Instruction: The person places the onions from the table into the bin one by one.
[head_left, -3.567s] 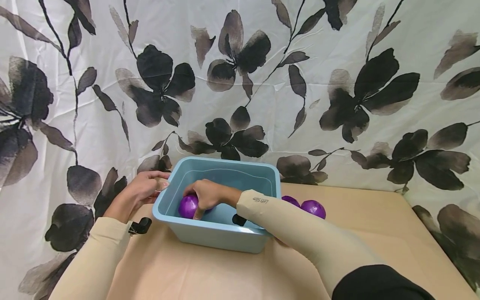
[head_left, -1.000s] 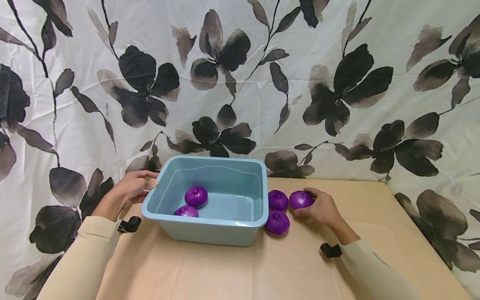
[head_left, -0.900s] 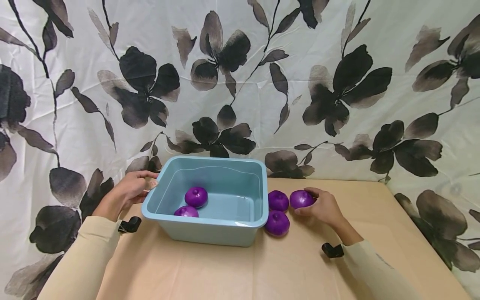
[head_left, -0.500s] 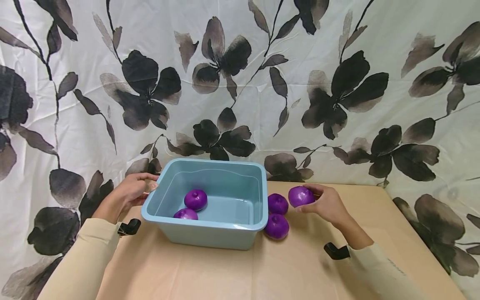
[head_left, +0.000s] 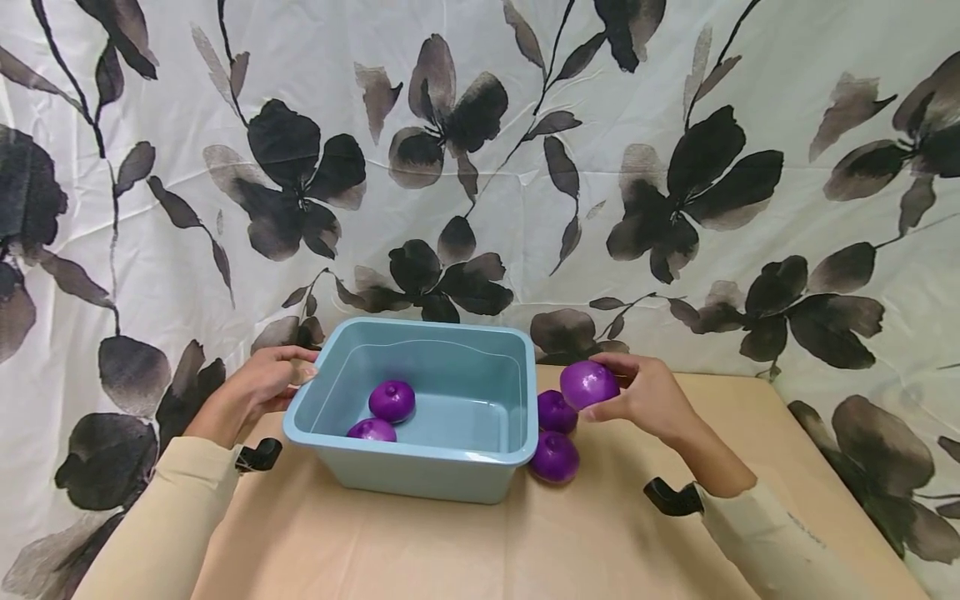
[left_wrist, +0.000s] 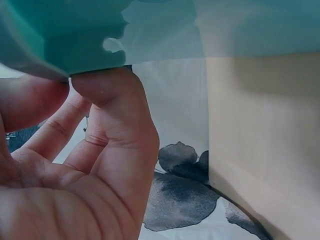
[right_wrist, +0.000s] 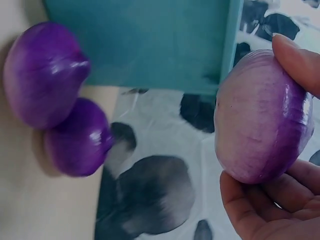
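A purple onion (head_left: 588, 384) is lifted above the tabletop (head_left: 525, 542) in the right hand (head_left: 647, 398) (fingers curled around it), beside a blue tub (head_left: 420, 467) holding two onions; two more lie outside. The left hand (head_left: 251, 392) pinches the tub's rim.
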